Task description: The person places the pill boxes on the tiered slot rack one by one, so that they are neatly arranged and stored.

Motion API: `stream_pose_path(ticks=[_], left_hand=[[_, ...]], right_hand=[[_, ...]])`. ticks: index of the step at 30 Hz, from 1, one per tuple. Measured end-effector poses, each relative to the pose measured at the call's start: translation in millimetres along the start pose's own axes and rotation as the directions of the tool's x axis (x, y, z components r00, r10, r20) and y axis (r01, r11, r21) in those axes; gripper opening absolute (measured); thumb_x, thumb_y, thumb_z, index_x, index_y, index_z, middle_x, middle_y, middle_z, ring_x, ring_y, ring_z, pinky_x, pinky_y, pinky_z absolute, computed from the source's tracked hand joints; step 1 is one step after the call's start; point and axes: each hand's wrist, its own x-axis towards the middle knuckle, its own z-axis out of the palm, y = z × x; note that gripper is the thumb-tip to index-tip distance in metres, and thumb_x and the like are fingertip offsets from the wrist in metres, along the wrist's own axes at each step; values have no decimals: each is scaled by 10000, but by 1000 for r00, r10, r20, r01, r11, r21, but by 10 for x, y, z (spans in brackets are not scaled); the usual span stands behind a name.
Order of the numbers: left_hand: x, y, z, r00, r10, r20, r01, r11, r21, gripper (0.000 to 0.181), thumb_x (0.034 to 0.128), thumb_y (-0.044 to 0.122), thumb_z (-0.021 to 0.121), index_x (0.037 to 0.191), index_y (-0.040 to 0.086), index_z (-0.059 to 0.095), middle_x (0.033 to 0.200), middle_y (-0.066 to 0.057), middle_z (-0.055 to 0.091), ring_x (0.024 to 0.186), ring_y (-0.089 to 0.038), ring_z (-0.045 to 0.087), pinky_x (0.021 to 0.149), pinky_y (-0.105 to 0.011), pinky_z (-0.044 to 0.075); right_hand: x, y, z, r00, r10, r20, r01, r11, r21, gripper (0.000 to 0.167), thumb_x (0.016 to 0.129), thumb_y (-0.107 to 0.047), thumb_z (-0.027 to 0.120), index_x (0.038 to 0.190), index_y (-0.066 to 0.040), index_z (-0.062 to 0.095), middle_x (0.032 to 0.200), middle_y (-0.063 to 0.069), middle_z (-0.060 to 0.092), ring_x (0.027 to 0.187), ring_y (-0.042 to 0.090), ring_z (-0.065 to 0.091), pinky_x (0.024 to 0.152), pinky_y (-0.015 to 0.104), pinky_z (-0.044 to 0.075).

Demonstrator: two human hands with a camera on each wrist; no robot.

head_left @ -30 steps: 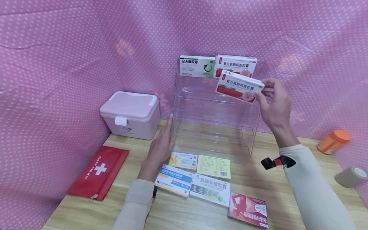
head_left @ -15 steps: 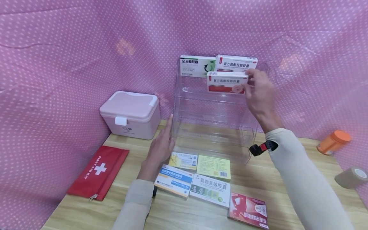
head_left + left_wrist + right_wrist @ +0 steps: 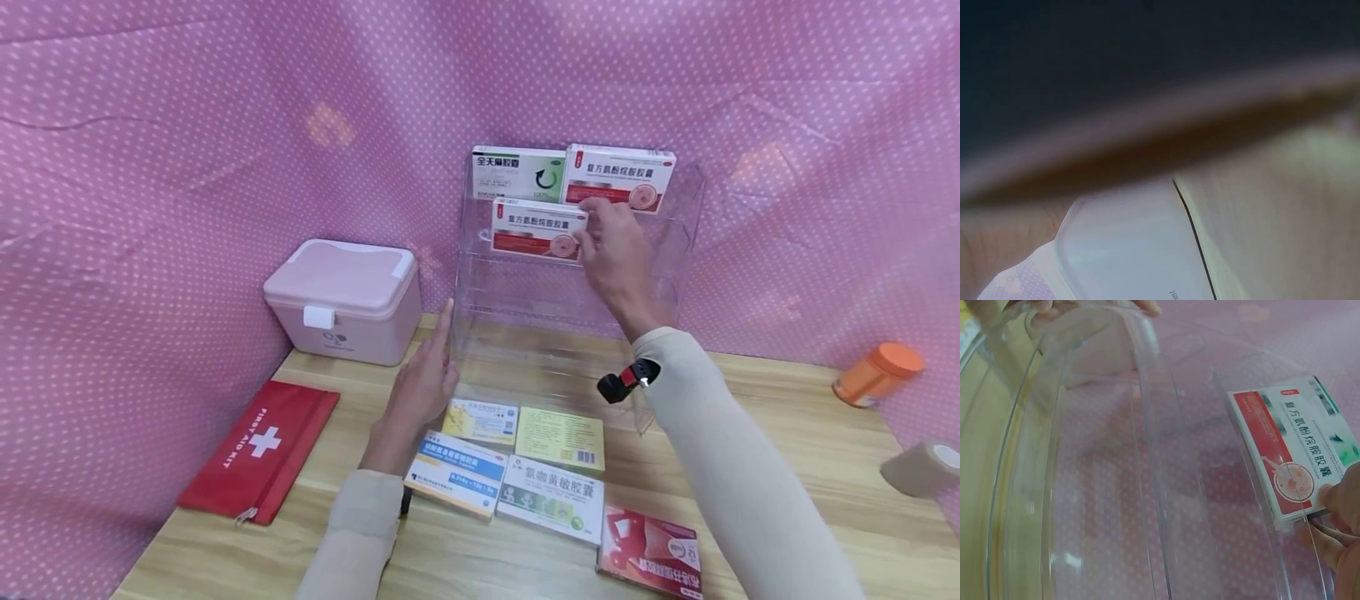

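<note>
My right hand point(image 3: 618, 258) pinches the right end of a white-and-red medicine box point(image 3: 536, 229), thumb in front. The box is upright before the upper part of a clear tiered display rack point(image 3: 570, 292); whether it rests on a tier is unclear. In the right wrist view the same medicine box point(image 3: 1291, 444) appears near the clear panels. Behind it on the top tier stand a green-and-white box point(image 3: 517, 172) and a matching red-and-white box point(image 3: 618, 177). My left hand point(image 3: 427, 375) is at the rack's left side, index finger straight along it. The left wrist view is mostly blocked.
Several medicine boxes lie on the table before the rack, including a yellow box point(image 3: 561, 437) and a red box point(image 3: 651, 552). Left are a pink lidded case point(image 3: 341, 304) and a red first aid pouch point(image 3: 258, 450). An orange-capped bottle point(image 3: 877, 375) and a beige roll point(image 3: 921, 468) lie right.
My right hand has carried the medicine box leftward and slightly down across the rack's front, levelling it from a tilt. The matching box behind shows more fully. My left hand stays put.
</note>
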Motion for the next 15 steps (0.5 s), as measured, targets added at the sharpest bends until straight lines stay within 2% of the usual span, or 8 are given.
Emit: stream_pose_path(ticks=[5, 9, 12, 15], left_hand=[[-3, 2, 9, 1000, -10, 6, 10, 1000, 0, 1107, 1030, 84, 645, 1675, 554, -124, 1152, -75, 619, 836, -241, 599, 800, -467, 578], [-3, 5, 14, 1000, -18, 4, 18, 1000, 6, 1076, 1030, 80, 644, 1702, 506, -80, 1153, -75, 618, 830, -234, 594, 795, -459, 573], [-2, 9, 12, 1000, -24, 6, 23, 1000, 2, 1068, 1032, 77, 642, 1707, 497, -70, 1162, -74, 616, 830, -232, 595, 786, -450, 569], [-1, 10, 5, 1000, -23, 2, 23, 1000, 2, 1063, 1030, 73, 644, 1712, 488, -59, 1156, -76, 617, 824, -233, 591, 772, -441, 561]], right_hand=[[15, -128, 151, 1000, -14, 16, 13, 999, 42, 358, 1005, 8, 676, 1363, -10, 662, 1245, 236, 604, 1191, 388, 671, 1086, 479, 577], [19, -160, 211, 999, -47, 26, 46, 999, 21, 409, 1009, 21, 648, 1417, -5, 652, 1241, 233, 605, 1181, 381, 704, 1053, 453, 607], [15, -155, 219, 998, -61, 36, 61, 998, -8, 471, 1001, -2, 647, 1471, -20, 633, 1240, 246, 609, 1138, 386, 689, 1034, 481, 598], [3, -153, 200, 995, -63, 77, 68, 996, -55, 552, 994, -47, 665, 1539, -47, 577, 1282, 269, 619, 1119, 421, 650, 1045, 546, 559]])
